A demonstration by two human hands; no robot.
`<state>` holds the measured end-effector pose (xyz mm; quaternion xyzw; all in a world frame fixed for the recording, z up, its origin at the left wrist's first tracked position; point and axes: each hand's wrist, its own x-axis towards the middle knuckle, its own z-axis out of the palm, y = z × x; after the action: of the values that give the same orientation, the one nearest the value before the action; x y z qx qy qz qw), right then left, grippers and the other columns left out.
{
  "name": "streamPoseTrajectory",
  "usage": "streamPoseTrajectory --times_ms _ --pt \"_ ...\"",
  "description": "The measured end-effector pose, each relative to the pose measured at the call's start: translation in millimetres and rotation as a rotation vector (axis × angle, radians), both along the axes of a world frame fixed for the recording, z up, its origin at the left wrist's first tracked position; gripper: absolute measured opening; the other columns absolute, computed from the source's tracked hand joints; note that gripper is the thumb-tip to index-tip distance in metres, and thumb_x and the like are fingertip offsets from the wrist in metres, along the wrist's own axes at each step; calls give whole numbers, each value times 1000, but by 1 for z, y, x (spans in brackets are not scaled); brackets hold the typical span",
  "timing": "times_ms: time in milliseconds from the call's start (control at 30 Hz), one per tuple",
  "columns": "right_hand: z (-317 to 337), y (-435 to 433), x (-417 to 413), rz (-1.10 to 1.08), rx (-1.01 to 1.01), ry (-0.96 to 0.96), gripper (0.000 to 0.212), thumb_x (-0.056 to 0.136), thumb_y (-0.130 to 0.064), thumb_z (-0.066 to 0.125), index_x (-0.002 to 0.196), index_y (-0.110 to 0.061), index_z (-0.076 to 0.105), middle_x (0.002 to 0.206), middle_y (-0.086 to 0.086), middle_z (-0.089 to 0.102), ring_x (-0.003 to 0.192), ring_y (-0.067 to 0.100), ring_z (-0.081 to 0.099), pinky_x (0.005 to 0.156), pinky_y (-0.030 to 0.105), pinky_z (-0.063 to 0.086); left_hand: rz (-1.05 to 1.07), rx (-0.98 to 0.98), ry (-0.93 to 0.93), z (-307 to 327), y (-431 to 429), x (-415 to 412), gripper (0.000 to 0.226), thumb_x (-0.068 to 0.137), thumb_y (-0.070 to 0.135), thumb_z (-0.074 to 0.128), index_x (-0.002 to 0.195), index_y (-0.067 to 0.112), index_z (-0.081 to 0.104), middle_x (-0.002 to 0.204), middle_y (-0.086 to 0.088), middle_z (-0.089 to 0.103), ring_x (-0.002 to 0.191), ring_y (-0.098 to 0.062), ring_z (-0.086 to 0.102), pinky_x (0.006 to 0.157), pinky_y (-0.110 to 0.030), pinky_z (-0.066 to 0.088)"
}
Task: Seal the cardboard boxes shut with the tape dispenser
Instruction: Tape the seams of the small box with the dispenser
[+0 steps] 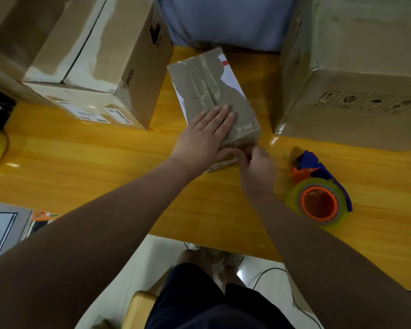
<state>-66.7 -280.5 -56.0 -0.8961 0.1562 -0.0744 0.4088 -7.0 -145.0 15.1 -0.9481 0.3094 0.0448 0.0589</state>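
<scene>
1. The box lies mid-table, between a left carton at the far left corner and a right carton at the far right. Its long axis runs from the far edge toward the near edge, with the near end skewed a little right.
2. The top seam carries rumpled tape along that axis.
3. The left hand lies flat on the near half of the box top. Its fingers are straight and press down without gripping.
4. The right hand is at the box's near end, fingers curled in toward the end face beside the left thumb. A pale strip sticks out low there. I cannot tell whether the fingers pinch that strip or only press the end face, because the hand's back hides the tips.
5. The dispenser lies on its side, untouched, toward the table's near edge. It is right of the box and just beside the right forearm, with the roll facing up and the nose pointing toward the far edge.
6. Key relation: the dispenser is right of and nearer than the box end, on the right hand's side, and the left hand is well apart from it.
7. Judgement: the right hand is placed to fetch it with a short pull back and right. The pass then follows the box's long axis while the left hand pins the box.
</scene>
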Motion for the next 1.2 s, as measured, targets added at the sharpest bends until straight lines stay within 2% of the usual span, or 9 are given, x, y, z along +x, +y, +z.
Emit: streamPoseTrajectory --times_ms 200,300,367,667,767,833,967,1100,1200 --pt "21 -23 -7 52 -16 -204 36 82 -26 68 109 -10 50 110 6 45 99 18 47 83 40 49 -51 85 -25 8 -4 5 82 96 52 43 152 9 2 161 -9 1 148 -24 2 118 -36 -2" --pt "43 -30 11 280 144 -96 62 86 -11 57 144 -22 37 151 9 23 140 21 25 112 29 28 -39 132 -100 2 -15 -2 69 96 38 46 147 -1 19 155 -22 20 143 -38 20 117 -47 14" --pt "52 -34 25 395 316 17 50 97 -18 46 146 -24 37 156 2 26 143 13 23 117 31 24 32 97 -151 -2 -20 -7 60 90 34 51 136 -1 35 142 -25 43 131 -41 42 108 -50 33" --pt "52 -37 29 409 294 6 47 97 -13 53 143 -16 43 145 3 42 129 9 41 108 23 37 14 58 -22 7 -25 -1 58 84 36 69 123 0 46 139 -25 47 128 -44 45 107 -52 35" --pt "46 -40 24 463 135 53 70 88 -26 68 149 -25 32 150 -1 35 135 16 37 105 19 37 -95 45 -18 6 -8 9 65 101 40 38 150 3 16 159 -15 10 147 -32 8 118 -36 2" --pt "41 -33 23 425 -97 21 82 81 -42 72 149 -28 29 149 -1 36 133 19 38 102 32 42 -95 -19 104 15 1 13 60 104 37 29 152 8 8 161 -6 2 148 -22 -2 114 -24 -9" --pt "30 -10 21 280 -34 -43 79 78 -36 74 145 -21 34 143 10 39 125 31 46 89 47 49 -8 -348 338 26 11 17 51 104 32 30 150 12 24 158 -2 18 146 -12 8 111 -13 -4" --pt "32 -19 18 351 -43 -17 64 91 -22 62 148 -22 33 148 8 37 128 29 45 94 42 46 -112 -264 312 29 17 21 51 104 31 31 151 13 22 159 -2 16 147 -13 8 111 -15 -4" --pt "53 -30 23 372 -54 -18 52 97 -46 40 140 -18 47 144 6 45 130 25 44 101 36 41 -150 -110 224 31 14 29 51 104 36 29 150 17 24 159 1 18 145 -14 16 115 -24 10"
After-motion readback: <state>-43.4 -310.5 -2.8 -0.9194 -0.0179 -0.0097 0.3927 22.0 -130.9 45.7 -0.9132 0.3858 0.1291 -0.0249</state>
